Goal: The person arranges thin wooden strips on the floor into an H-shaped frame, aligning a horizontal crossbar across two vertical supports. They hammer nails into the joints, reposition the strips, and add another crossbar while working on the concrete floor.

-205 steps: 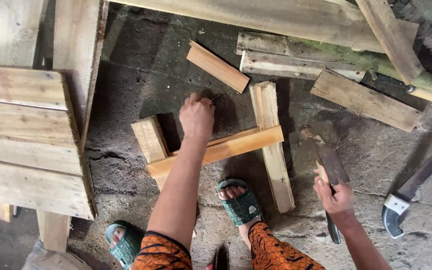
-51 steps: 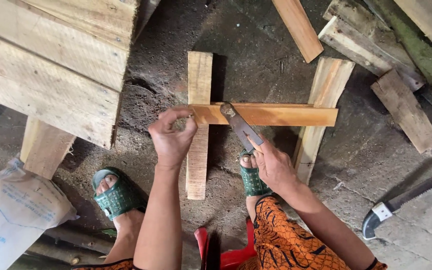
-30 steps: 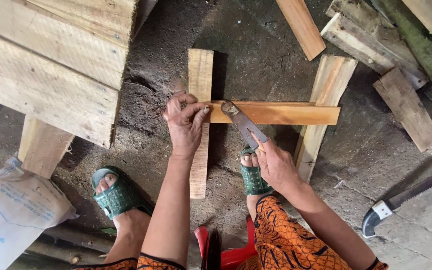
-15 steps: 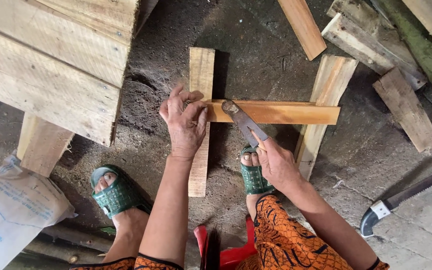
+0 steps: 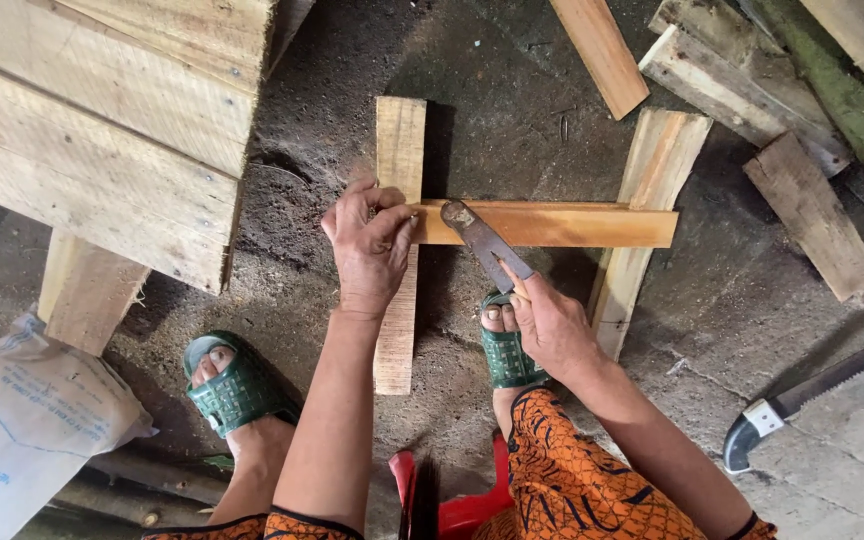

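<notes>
We pinned the orange cross-slat [image 5: 552, 224] with our spread-fingered left hand [image 5: 367, 245] while our right hand [image 5: 550, 325] clamped the worn metal hammer [image 5: 487, 242] over the joint.

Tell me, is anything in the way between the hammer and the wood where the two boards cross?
Nothing visible is. The hammer in the right hand already has its head over the horizontal board, beside the left hand, whose fingers pinch the crossing with the upright board.

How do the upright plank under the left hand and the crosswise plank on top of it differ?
The upright plank is pale and runs away from the person; the crosswise plank is more orange and lies sideways across it. The left hand presses their joint. Both are flat, bare wood.
</notes>
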